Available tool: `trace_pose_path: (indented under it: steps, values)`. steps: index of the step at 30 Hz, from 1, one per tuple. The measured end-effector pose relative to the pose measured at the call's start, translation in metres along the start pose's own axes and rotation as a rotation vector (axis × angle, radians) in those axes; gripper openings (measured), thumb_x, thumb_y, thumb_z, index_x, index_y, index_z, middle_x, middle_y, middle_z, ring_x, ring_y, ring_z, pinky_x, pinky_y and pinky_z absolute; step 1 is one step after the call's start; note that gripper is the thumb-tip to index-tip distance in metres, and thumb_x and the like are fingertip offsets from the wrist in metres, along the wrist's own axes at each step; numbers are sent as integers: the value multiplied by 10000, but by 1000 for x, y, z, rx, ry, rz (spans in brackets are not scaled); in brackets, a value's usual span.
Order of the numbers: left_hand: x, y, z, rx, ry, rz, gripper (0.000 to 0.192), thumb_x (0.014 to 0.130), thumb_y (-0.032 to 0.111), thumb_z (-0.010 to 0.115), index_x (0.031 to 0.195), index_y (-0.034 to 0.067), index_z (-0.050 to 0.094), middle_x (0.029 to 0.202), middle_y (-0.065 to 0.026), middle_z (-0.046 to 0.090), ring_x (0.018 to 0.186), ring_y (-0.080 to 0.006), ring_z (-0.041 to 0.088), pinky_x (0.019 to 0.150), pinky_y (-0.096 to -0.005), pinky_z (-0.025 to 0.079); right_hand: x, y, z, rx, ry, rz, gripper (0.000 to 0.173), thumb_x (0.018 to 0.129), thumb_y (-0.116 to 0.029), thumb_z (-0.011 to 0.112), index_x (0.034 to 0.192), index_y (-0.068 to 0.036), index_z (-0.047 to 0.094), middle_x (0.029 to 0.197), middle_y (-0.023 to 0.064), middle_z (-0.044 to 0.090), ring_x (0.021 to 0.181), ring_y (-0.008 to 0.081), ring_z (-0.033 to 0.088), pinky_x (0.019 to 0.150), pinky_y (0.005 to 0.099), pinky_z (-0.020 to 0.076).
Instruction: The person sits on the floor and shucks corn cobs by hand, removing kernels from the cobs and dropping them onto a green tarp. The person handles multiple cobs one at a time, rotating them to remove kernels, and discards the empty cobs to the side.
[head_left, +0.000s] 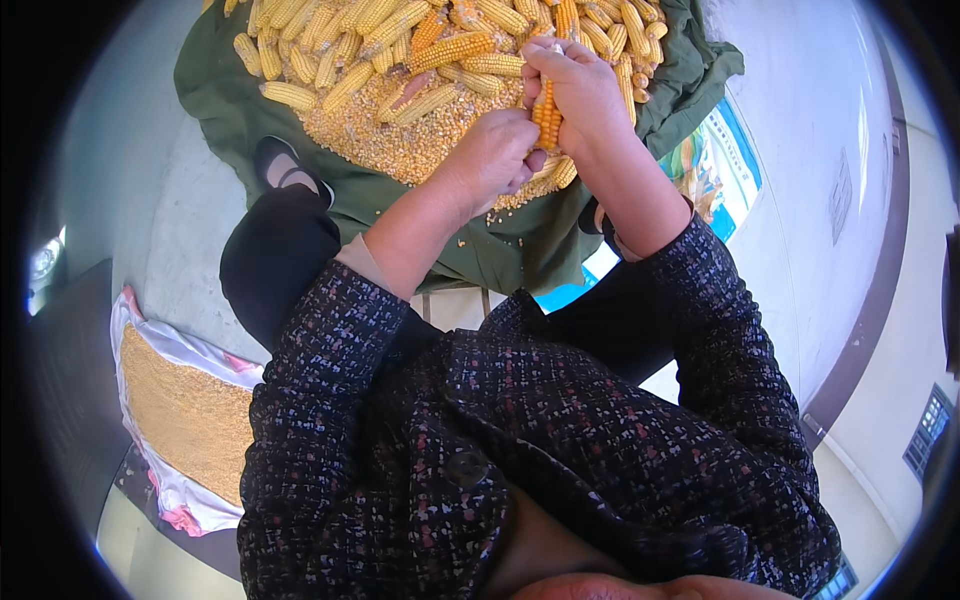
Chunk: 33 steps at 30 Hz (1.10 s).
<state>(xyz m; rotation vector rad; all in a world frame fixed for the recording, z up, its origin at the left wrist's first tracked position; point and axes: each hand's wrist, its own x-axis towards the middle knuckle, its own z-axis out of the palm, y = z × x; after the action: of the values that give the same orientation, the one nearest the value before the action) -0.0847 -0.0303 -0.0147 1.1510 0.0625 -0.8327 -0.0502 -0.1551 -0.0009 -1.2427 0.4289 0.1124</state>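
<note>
An orange-yellow corn cob (547, 120), its upper end pale, stands roughly upright between both hands. My right hand (576, 88) wraps around its upper part from the right. My left hand (495, 154) is curled against its lower left side, fingertips near the bottom end; its palm is hidden. Beneath and around the hands lie loose corn kernels (390, 144). Behind them rises a heap of yellow corn cobs (356, 30), with a few orange ones among them. A reddish bare cob piece (412, 88) lies on the kernels. Everything rests on a dark green cloth (352, 199).
My knees flank the cloth's near edge, with a dark shoe (289, 166) on its left part. A blue and white printed sack (724, 172) lies at right. At lower left, a pale cloth with pink patches (199, 352) holds spread grain (187, 412). A wall base curves along the right.
</note>
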Motion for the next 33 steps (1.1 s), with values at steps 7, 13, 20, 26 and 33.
trace_pose_path:
  steps: [7, 13, 20, 26, 33]
  values:
    - [1, 20, -3, -158, -2, -54, 167, 894, 185, 475, 962, 35, 503, 724, -83, 526, 513, -63, 425, 376, -178, 257, 3, -12, 2, -62, 49, -82, 133, 823, -150, 539, 739, -48, 557, 617, 52, 528, 562, 144, 503, 502, 271, 388]
    - [4, 22, -3, -157, 62, -41, 152, 886, 172, 463, 994, 66, 461, 702, -50, 500, 483, -57, 383, 371, -166, 253, -13, -18, 13, -108, 117, -52, 109, 812, -148, 525, 777, -55, 569, 649, 51, 534, 575, 147, 502, 496, 276, 388]
    - [13, -4, -5, 31, 199, 274, 256, 940, 264, 418, 857, 60, 550, 682, -16, 485, 479, -51, 375, 422, -182, 308, -25, -21, 16, 154, -40, -79, 532, 792, -13, 546, 1306, -51, 418, 742, 53, 540, 591, 135, 508, 501, 259, 416]
    - [15, -10, -7, 145, 268, 374, 308, 946, 277, 395, 893, 31, 572, 698, -19, 517, 559, -76, 459, 529, -221, 387, -11, 1, 22, 238, 20, -122, 575, 779, 25, 560, 1325, -53, 397, 789, 66, 550, 634, 152, 534, 551, 269, 446]
    - [0, 23, 1, -62, 160, 200, 362, 977, 401, 438, 1022, 58, 542, 842, -25, 544, 620, -63, 487, 504, -180, 377, -6, -8, 27, 359, 39, -183, 414, 826, -4, 560, 1225, -64, 467, 782, 63, 541, 650, 153, 536, 566, 271, 444]
